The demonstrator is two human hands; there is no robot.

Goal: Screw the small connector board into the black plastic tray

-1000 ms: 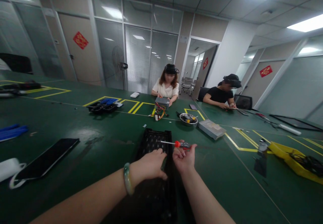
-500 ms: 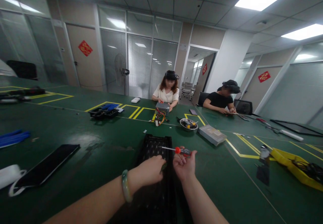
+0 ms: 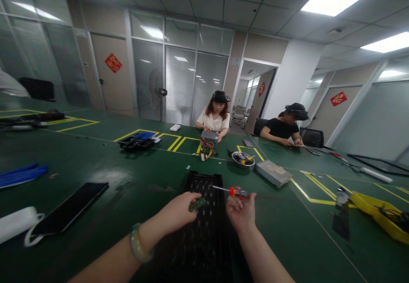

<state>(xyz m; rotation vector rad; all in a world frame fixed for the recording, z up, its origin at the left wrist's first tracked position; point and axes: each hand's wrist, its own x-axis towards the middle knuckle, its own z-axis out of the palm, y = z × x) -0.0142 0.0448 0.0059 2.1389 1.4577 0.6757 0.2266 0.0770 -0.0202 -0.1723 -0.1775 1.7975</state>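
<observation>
Pinched between the thumb and fingers of my left hand [image 3: 180,210] is a small green circuit board [image 3: 197,204]. My left hand hovers over the left side of a long black perforated tray-like panel [image 3: 204,236], which lies lengthwise in front of me. My right hand [image 3: 241,210], palm turned up, holds a screwdriver [image 3: 234,192] with a red and grey handle. Its metal shaft points left across the panel's far end. The near part of the panel is dark, and its detail is hard to make out.
Left of me lie a phone [image 3: 72,208], a white power bank [image 3: 17,223] and blue gloves [image 3: 24,175]. Ahead are a metal bowl [image 3: 243,159], a grey metal box [image 3: 274,173] and a black tray [image 3: 137,141]. A yellow bin [image 3: 373,210] stands right. Two people [image 3: 213,119] sit opposite.
My left hand has moved left, bringing the green board into clearer view. My right hand still holds the screwdriver in much the same pose. The whole view has shifted slightly.
</observation>
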